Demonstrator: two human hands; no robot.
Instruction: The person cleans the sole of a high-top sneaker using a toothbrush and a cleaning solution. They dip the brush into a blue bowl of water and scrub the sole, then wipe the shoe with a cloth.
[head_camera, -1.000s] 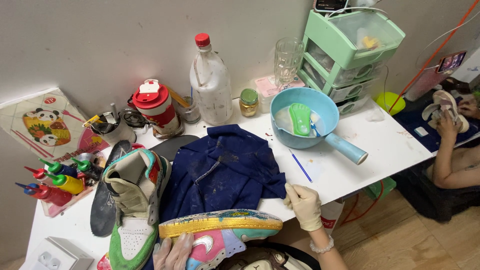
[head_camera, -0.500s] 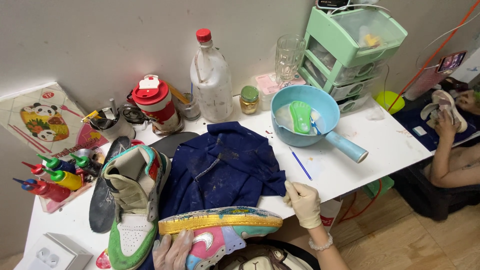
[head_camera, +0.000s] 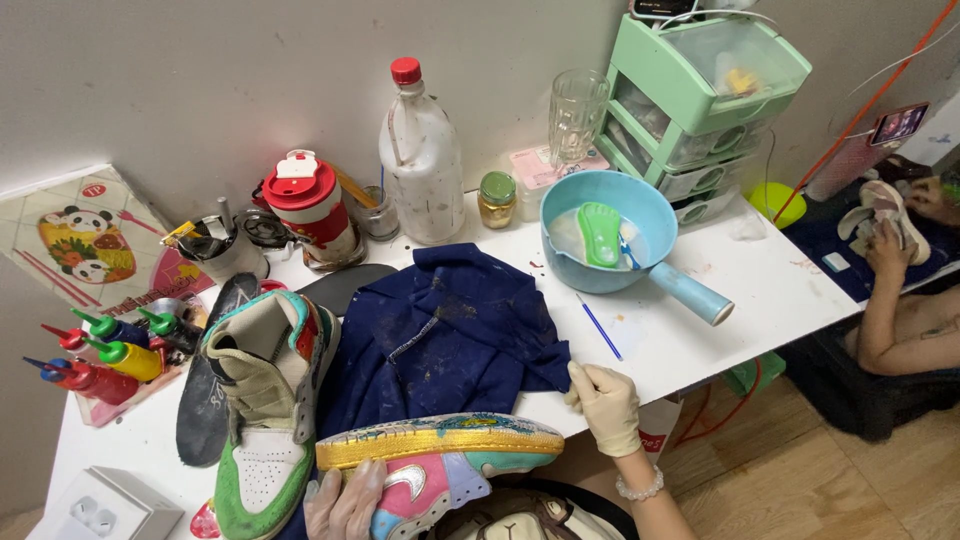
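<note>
Shoes: two, one (head_camera: 262, 400), one (head_camera: 440, 470)
Squeeze bottles: about five (head_camera: 125, 358)
Insoles: two (head_camera: 205, 385)
Gloved hands: two (head_camera: 606, 405)
Basins: one (head_camera: 605, 245)
Glasses: one (head_camera: 575, 110)

Bare table strip (head_camera: 690, 345) right of cloth (head_camera: 440, 345) (pen (head_camera: 600, 328) there); bottles (head_camera: 420, 150) crowd back.

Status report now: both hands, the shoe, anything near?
Left hand grips sneaker, sole up. Right hand pinches blue cloth edge. Second sneaker lies alongside.
</note>
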